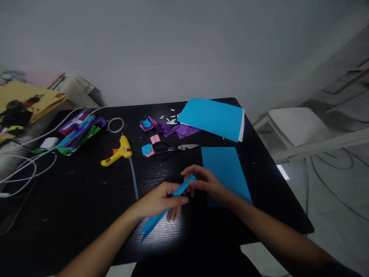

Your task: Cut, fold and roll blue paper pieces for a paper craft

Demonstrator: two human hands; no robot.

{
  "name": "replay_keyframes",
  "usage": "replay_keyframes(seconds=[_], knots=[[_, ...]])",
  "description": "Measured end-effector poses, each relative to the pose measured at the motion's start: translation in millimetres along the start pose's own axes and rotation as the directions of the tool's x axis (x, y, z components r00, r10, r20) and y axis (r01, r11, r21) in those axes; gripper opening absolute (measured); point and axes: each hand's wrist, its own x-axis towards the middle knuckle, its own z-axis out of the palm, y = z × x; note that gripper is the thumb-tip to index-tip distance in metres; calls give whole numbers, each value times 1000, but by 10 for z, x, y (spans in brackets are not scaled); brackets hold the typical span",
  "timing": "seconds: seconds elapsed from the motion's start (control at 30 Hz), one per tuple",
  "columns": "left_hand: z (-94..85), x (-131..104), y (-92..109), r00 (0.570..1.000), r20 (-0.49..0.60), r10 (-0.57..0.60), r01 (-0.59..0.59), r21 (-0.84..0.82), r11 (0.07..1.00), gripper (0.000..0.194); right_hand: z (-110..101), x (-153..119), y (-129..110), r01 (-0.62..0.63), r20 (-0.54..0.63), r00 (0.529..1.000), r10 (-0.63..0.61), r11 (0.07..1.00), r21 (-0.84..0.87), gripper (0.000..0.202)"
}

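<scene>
A long blue strip of folded paper (pixel 156 222) slants between my hands above the table's front part. My left hand (pixel 164 200) is closed around its middle, thumb on top and fingers below. At the strip's upper end, my right hand (pixel 203 181) pinches it between thumb and fingers. Under my right wrist lies a flat blue sheet of paper (pixel 225 165). Just beyond my hands rest black-handled scissors (pixel 177 147), their blades pointing right. Small folded blue (pixel 146 149) and pink paper pieces (pixel 155 139) sit beside the scissors' handles.
A yellow glue gun (pixel 119 151) with a glue stick lies left, near a tape ring (pixel 115 125). Farther left are colourful paper strips (pixel 80 129) and white cables (pixel 29 181). Blue sheets (pixel 213 117), purple scraps (pixel 187 131) and white snippets lie at the back. A white chair (pixel 296 125) stands right.
</scene>
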Motion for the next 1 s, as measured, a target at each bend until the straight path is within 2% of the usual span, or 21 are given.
replay_keyframes(seconds=[0.17, 0.3, 0.43, 0.53, 0.8, 0.9, 1.0], knots=[[12, -5, -8, 1000, -16, 2, -2, 19, 1000, 24, 58, 1, 30, -55, -148, 988, 38, 992, -112, 30], [30, -7, -18, 999, -23, 42, -42, 26, 999, 30, 60, 10, 35, -57, -174, 984, 38, 992, -109, 32], [51, 3, -36, 966, -157, 204, -183, 143, 973, 36, 63, 14, 35, -45, -173, 985, 23, 991, -123, 33], [60, 6, -42, 932, -239, 271, -211, 249, 945, 34, 72, 11, 42, -34, -181, 983, 7, 989, -147, 32], [47, 8, -55, 910, -333, 248, -169, 249, 954, 33, 55, 36, 19, 45, -287, 955, -73, 994, -103, 35], [42, 6, -44, 913, -318, 255, -171, 269, 948, 31, 62, 39, 26, 63, -310, 946, -89, 994, -92, 35], [40, 0, -26, 913, -292, 286, -197, 300, 933, 30, 76, 25, 46, 53, -280, 957, -83, 992, -112, 32]])
